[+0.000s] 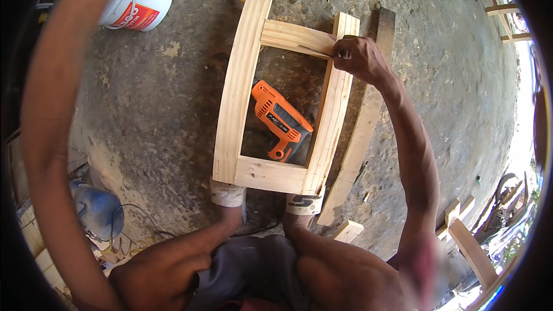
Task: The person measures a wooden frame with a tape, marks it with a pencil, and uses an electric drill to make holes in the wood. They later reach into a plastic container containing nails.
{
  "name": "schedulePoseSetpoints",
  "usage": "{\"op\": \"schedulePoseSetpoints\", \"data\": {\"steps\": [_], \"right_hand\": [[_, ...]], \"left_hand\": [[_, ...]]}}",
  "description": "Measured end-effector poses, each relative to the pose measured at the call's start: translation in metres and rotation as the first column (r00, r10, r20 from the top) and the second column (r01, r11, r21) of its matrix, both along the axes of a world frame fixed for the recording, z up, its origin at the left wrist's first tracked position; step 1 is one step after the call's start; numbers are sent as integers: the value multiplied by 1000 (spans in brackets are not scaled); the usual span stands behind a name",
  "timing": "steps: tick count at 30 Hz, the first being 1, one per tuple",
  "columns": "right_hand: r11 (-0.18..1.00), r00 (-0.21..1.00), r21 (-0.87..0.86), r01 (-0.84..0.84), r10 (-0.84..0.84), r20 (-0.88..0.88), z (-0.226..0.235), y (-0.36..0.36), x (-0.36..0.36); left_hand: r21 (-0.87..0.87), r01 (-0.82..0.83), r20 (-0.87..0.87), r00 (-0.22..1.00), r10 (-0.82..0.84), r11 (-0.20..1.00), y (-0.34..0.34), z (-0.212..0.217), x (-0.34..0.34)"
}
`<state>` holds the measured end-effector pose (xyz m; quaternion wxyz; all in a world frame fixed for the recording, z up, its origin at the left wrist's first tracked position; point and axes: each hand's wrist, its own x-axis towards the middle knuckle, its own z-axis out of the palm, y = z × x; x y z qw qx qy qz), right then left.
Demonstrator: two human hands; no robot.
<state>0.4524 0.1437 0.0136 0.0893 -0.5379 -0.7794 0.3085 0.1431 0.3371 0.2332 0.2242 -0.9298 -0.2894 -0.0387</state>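
My right hand point(358, 60) is closed at the far right corner of a pale wooden frame point(242, 89), its fingers pinched against the wood. A thin dark line runs from the fingers along the far crosspiece point(299, 38); I cannot tell whether it is a held thing or a gap. The frame has two long side pieces and two crosspieces, and its near end lies by my feet. Within its opening rests an orange and black power drill point(282, 118). My left forearm point(52, 98) is raised along the left side, and the hand is beyond the top edge.
A white bucket point(152, 3) with a red label stands at the far left. Beside the frame's right lies a long board point(360, 138). Short wood offcuts point(349, 231) are scattered near my right leg. A blue container point(95, 210) and a cable are at the near left.
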Motion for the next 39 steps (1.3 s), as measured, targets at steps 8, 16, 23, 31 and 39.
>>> {"op": "schedulePoseSetpoints", "data": {"steps": [8, 16, 23, 31, 39], "right_hand": [[996, 997, 75, -41, 36, 65, 4, -6, 3], [992, 997, 94, -80, 79, 14, -12, -6, 5], [995, 998, 83, -54, 53, 17, -12, -3, 7], [990, 999, 130, -49, 50, -4, -12, -5, 5], [1000, 998, 27, -13, 12, 57, -9, -4, 1]], "left_hand": [[-56, 114, 172, 980, -103, 992, -80, -162, -26], [-279, 97, 227, 973, -32, 955, -96, -198, -25], [-461, 220, 179, 972, -153, 860, -128, -190, 12], [-351, 101, 259, 966, -7, 931, -152, -211, 40], [-319, 93, 339, 941, 22, 943, -158, -222, 39]]}}
